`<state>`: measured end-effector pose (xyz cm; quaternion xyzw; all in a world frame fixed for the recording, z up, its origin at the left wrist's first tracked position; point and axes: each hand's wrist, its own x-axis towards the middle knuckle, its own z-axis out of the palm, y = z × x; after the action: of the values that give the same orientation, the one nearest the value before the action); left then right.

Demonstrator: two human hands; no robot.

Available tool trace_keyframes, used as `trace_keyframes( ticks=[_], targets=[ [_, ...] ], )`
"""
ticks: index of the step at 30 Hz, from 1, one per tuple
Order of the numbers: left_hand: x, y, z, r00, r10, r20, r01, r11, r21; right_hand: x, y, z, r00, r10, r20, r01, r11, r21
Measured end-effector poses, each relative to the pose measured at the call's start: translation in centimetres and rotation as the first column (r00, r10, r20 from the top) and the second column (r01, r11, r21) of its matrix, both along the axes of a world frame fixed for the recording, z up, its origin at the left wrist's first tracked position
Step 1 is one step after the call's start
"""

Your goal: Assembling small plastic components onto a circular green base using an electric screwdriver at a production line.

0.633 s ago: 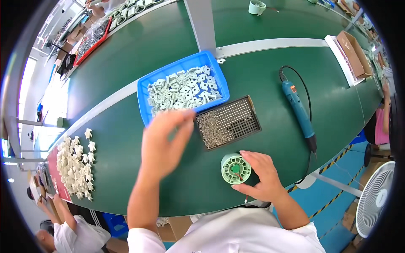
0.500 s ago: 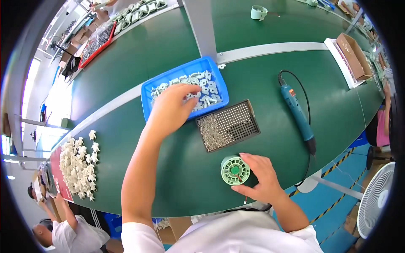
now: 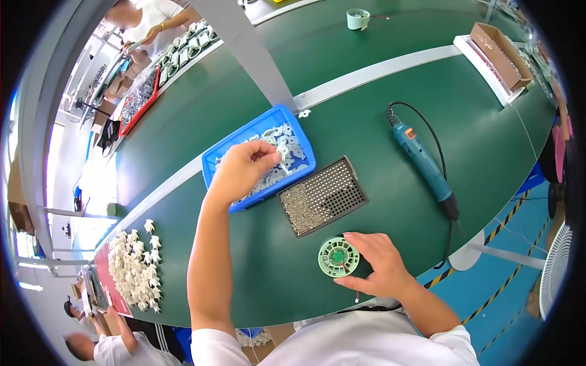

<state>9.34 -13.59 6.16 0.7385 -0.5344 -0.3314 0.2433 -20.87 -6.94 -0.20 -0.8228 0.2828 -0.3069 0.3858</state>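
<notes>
Green table (image 3: 274, 268), which I view from above by the head camera. Left hand (image 3: 244, 171): I have it above the blue tray (image 3: 268, 191), its grip nearly closed, thumb and fingertips pinching one small pale part (image 3: 282, 152) over the tray's right half. Similar parts lie heaped in the tray below; a loose pale piece (image 3: 304, 113) lies on the table just beside the tray's far right corner. Right hand (image 3: 379, 265): I have its grip spread wide, thumb and forefinger curved about the right side of the round green housing (image 3: 338, 258), which sits close to the table's near edge, its spoked face upward; a thin wire with a connector (image 3: 357, 297) trails toward that edge. Between tray and housing, the black perforated tray (image 3: 343, 199) lies at a slant, with small screws (image 3: 301, 209) massed at its left end. Toward the table's right edge lies a teal electric screwdriver (image 3: 424, 160), its tip pointing to the near edge. At the table's left edge, I see a pile of cream-coloured parts (image 3: 134, 268), some of it upon a red sheet (image 3: 105, 273).
</notes>
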Motion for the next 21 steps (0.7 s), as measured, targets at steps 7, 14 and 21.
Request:
trace_keyframes(
  ticks=[7,14,21],
  targets=[
    [0.2,3.3,0.3,0.973,0.067,-0.220,-0.098,0.986,-0.135,0.3,0.1,-0.1,1.000,-0.003,-0.002,0.003,1.000,-0.005],
    [-3.9,12.9,1.7,0.954,-0.262,-0.144,0.284,0.945,0.161,0.1,-0.1,-0.4,1.000,0.010,-0.011,-0.010,1.000,-0.008],
    [-5.7,15.0,-2.2,0.962,-0.272,-0.007,0.269,0.946,0.181,0.4,-0.3,-0.4,1.000,0.021,-0.018,-0.022,1.000,-0.020]
  ],
)
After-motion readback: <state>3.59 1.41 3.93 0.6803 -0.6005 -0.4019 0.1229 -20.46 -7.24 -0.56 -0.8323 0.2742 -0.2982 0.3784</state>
